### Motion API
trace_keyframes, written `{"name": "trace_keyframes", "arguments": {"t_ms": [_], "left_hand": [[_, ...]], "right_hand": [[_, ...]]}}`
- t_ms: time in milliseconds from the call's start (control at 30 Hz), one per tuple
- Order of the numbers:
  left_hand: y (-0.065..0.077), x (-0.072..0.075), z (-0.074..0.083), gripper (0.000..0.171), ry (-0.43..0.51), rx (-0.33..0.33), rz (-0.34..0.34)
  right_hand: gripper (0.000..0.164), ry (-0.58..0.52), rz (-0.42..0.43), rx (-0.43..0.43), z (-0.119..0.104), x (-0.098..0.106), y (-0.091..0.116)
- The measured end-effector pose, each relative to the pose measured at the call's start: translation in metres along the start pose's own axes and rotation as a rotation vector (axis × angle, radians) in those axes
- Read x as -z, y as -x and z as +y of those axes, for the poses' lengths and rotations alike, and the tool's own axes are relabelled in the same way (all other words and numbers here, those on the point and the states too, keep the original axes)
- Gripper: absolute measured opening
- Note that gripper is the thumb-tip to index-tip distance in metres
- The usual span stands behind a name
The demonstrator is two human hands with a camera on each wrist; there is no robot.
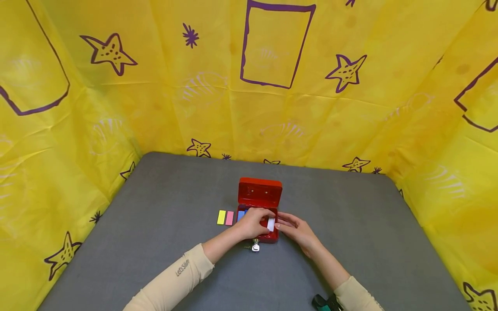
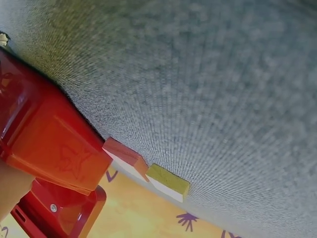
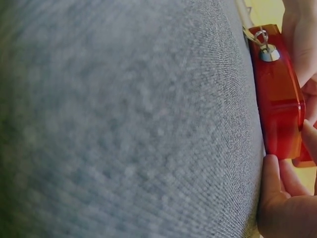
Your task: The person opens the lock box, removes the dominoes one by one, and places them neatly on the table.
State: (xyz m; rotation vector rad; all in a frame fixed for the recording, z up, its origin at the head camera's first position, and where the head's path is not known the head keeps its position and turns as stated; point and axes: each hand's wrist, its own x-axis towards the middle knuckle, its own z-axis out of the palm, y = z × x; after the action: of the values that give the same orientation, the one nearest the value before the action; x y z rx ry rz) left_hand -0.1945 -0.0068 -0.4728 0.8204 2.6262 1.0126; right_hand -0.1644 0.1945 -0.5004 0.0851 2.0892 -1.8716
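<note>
A red metal cash box (image 1: 273, 237) stands on the grey table with its lid (image 1: 260, 192) raised. My left hand (image 1: 250, 223) reaches over its left side, with finger and thumb at the two ends of a small white block (image 1: 270, 224) inside. My right hand (image 1: 298, 233) holds the box's right wall, thumb at the rim and fingers low on the outside, as the right wrist view shows. Blue blocks (image 1: 241, 214) lie in the box's left part, partly hidden by my left hand. Keys (image 1: 255, 246) hang from the front lock (image 3: 269, 53).
Left of the box, a pink block (image 1: 229, 218) and a yellow block (image 1: 221, 217) lie side by side on the table. A black and green object (image 1: 322, 303) shows at the bottom edge by my right sleeve. Yellow patterned cloth (image 1: 218, 108) walls surround the table.
</note>
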Motion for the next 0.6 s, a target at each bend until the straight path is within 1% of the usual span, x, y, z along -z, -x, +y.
{"name": "trace_keyframes", "arguments": {"t_ms": [200,400,600], "left_hand": [[0.002,0.003,0.000,0.044,0.045,-0.025,0.010],[0.006,0.007,-0.001,0.044,0.101,-0.017,0.021],[0.011,0.013,-0.002,0.044,0.185,-0.001,0.033]], "right_hand": [[0.056,-0.014,-0.007,-0.001,0.000,0.000,0.000],[0.056,-0.012,-0.005,0.002,0.002,0.000,-0.001],[0.057,-0.007,0.000,-0.001,0.002,0.000,-0.001]]}}
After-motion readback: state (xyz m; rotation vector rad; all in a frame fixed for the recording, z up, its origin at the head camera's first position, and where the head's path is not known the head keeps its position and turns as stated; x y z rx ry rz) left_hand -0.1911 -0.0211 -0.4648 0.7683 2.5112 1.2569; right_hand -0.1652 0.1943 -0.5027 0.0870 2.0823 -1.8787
